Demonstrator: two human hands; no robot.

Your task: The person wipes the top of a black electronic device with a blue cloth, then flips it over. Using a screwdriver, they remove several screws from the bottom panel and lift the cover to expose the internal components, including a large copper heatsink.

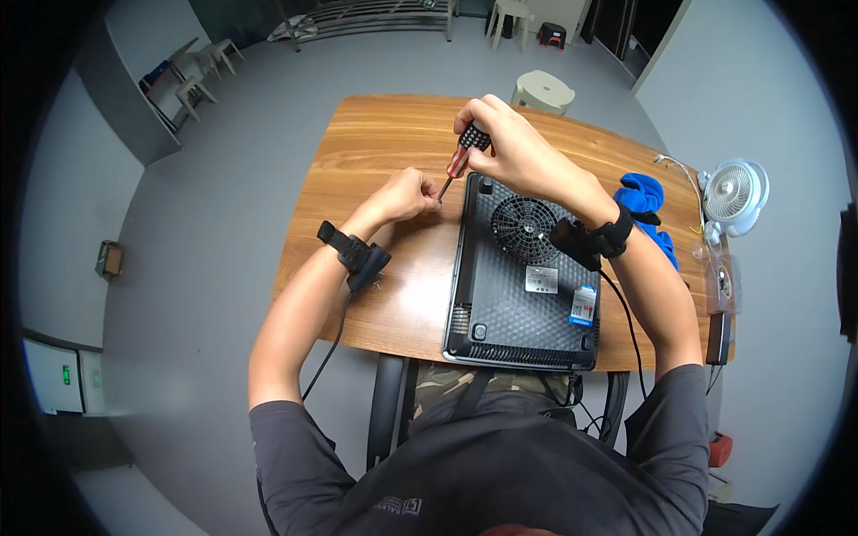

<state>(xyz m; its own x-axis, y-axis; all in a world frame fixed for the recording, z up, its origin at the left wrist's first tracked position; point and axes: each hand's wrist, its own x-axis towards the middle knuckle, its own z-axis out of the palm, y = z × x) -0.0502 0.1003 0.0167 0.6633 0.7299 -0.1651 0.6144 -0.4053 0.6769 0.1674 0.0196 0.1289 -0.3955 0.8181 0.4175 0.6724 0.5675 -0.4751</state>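
My right hand [509, 147] is closed round the handle of a screwdriver [458, 162], which has a red, white and dark dotted grip. The shaft slants down and left to the fingertips of my left hand [409, 195]. Those fingers are pinched together at the screwdriver's tip, low over the table; whatever is between them is too small to make out. Just right of the tip lies a flat black laptop-like device [509, 308] with a round fan grille [525, 230], corner feet and two stickers. A few tiny screw-like bits [377, 284] rest by my left wrist.
The wooden table [357, 143] carries a blue cloth item [642, 192] and a small white fan [731, 192] at its right. A long black object [718, 338] lies at the right edge. Cables hang from both wrist straps. A stool [543, 90] stands beyond the table.
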